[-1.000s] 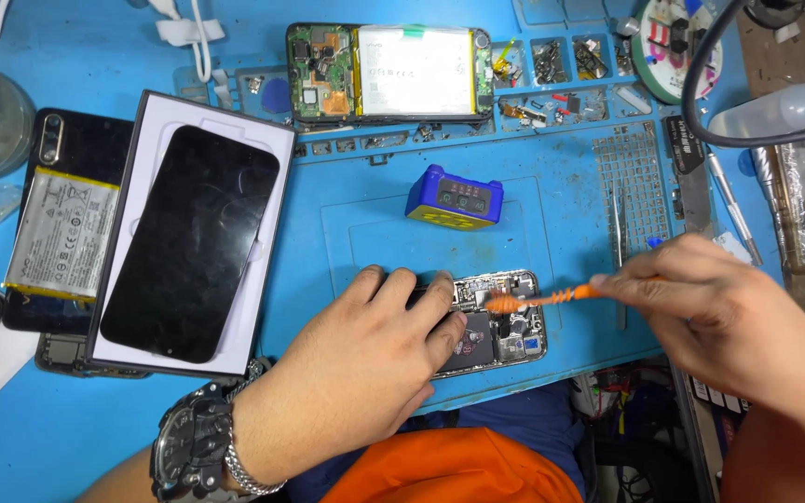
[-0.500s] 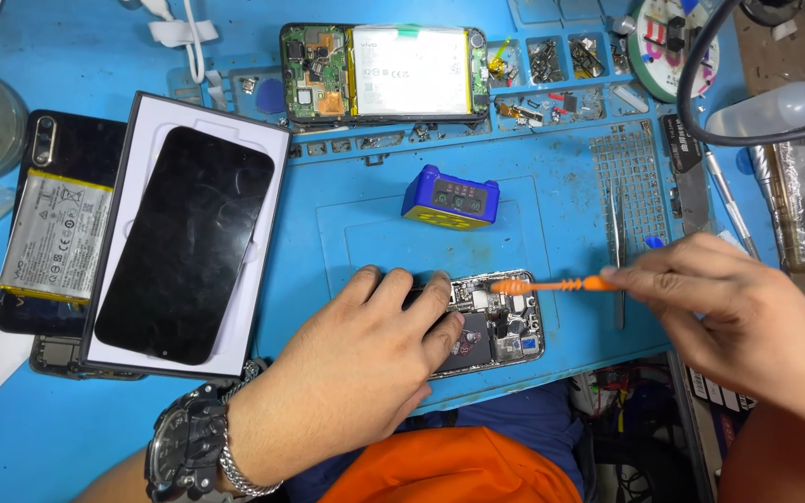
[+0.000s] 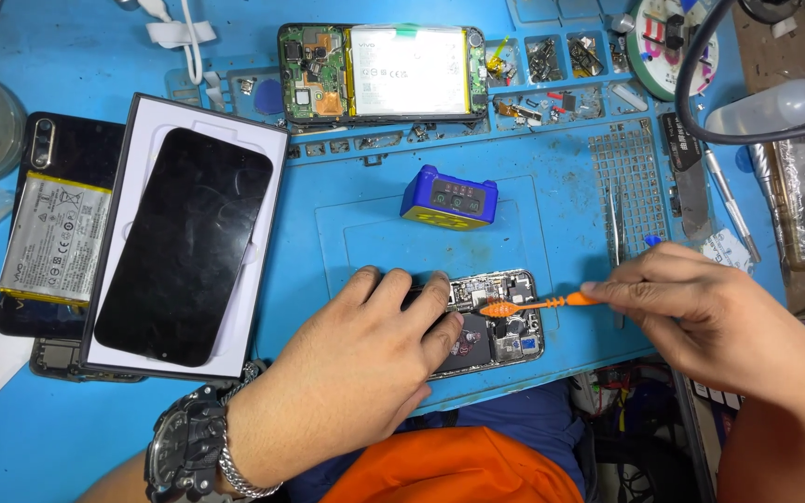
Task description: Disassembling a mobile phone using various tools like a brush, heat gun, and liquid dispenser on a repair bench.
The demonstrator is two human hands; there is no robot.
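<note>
The left hand (image 3: 356,363) is pressing flat on an opened phone (image 3: 491,321), lying at the near edge of the blue worktop (image 3: 552,214). The right hand (image 3: 701,307) is pinching an orange brush (image 3: 533,305), its tip resting on the exposed board. The brush looks light and bendy, best gripped at its handle; the board seems fragile, so the phone is safer held by its frame.

The left hand (image 3: 347,373) presses flat on the opened phone (image 3: 491,321) on the blue bench (image 3: 328,447). The right hand (image 3: 701,317) pinches an orange brush (image 3: 538,304) between its fingers (image 3: 607,291), bristles touching the phone's board just beside the left fingers (image 3: 435,298).
</note>
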